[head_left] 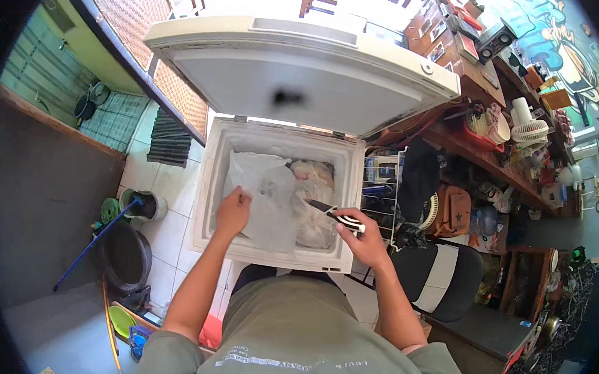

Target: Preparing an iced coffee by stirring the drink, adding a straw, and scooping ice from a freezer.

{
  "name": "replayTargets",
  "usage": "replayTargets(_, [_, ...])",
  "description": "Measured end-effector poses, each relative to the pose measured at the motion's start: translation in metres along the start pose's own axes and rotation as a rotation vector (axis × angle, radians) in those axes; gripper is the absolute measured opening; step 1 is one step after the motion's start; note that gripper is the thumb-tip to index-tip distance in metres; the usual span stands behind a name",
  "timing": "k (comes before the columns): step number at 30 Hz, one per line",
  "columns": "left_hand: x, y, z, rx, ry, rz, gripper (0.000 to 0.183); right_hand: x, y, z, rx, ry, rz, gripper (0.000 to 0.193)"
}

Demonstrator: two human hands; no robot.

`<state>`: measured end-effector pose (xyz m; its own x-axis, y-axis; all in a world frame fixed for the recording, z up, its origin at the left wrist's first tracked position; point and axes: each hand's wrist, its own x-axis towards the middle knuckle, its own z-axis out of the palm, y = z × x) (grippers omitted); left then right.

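A white chest freezer (287, 259) stands open in front of me, its lid (305, 68) tilted up at the back. Inside, a whitish plastic sheet (260, 172) covers the left and middle. My left hand (234, 211) is closed at the sheet's left part, fingers pinched on it. On the right side of the freezer lie clear plastic bags (313, 217) with pale contents I cannot make out. My right hand (364, 238) grips a knife (332, 211) by its black and white handle. The dark blade points left and away from me, over the bags.
Right of the freezer stand a white wire rack (394, 194) and a black chair (448, 274). Beyond them is a cluttered wooden shelf (481, 157) with a white fan (528, 126). Leftward are a large black basin (125, 258), a bucket (149, 206) and a blue-handled stick (95, 244).
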<state>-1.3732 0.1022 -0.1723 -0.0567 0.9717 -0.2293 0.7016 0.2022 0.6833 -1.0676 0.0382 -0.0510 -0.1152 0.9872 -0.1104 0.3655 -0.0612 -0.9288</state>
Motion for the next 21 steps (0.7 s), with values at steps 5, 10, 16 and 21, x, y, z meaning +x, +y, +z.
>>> replayTargets(5, [-0.033,0.006,-0.07,-0.099,0.067,-0.062,0.023,0.035,0.007,0.042,-0.029,-0.16,-0.039,0.023])
replayTargets(10, [-0.067,0.023,-0.097,0.115,0.102,-0.25,0.021,0.076,0.051,0.086,-0.275,-0.327,-0.09,0.028])
replayTargets(16, [-0.061,0.037,-0.08,0.398,0.308,0.372,0.02,0.112,0.09,0.12,-0.232,-0.385,-0.072,0.029])
replayTargets(21, [-0.025,0.028,-0.053,0.663,0.277,0.139,0.039,0.138,0.075,0.124,-0.232,-0.303,-0.065,0.029])
